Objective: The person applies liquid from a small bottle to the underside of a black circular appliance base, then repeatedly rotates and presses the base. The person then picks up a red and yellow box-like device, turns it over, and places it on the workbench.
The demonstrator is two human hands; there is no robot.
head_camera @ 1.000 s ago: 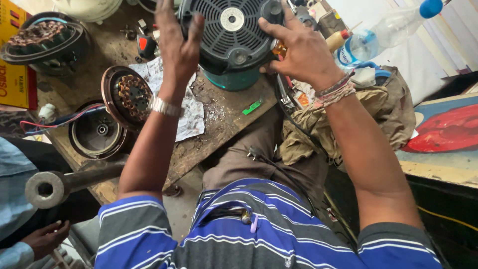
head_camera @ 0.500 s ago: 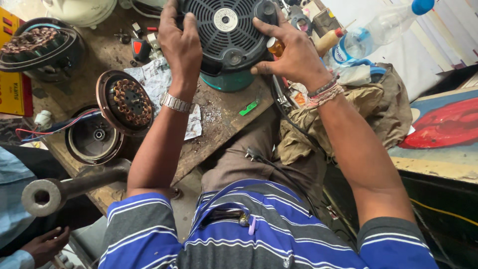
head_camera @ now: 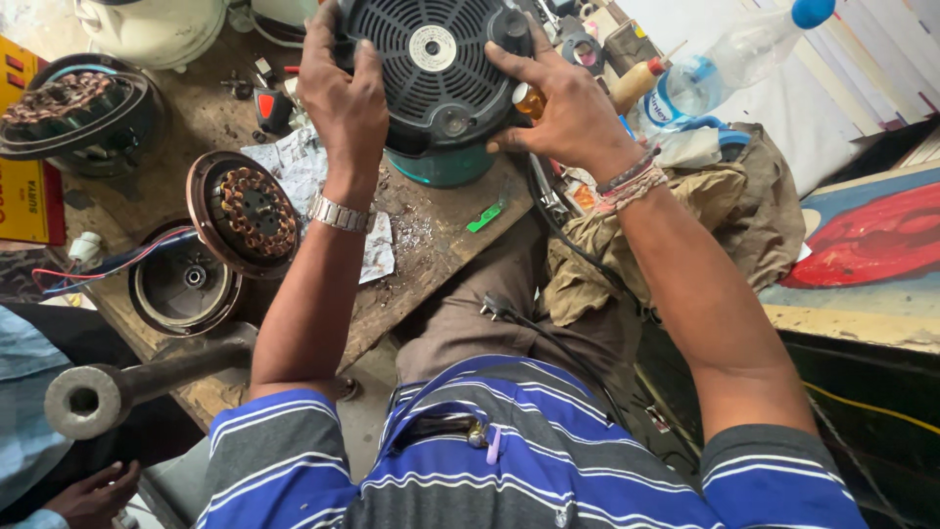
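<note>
Both hands grip a round black appliance with a slotted plastic grille [head_camera: 431, 59] and teal body, which stands on the worn wooden surface [head_camera: 431, 235]. The left hand [head_camera: 343, 98] has its fingers closed over the left rim. The right hand [head_camera: 568, 118] presses spread fingers on the right rim. A copper-wound motor stator [head_camera: 245, 211] lies to the left, near the left forearm.

Black grille [head_camera: 431, 59] — top cut off — fingertips hidden behind.
</note>
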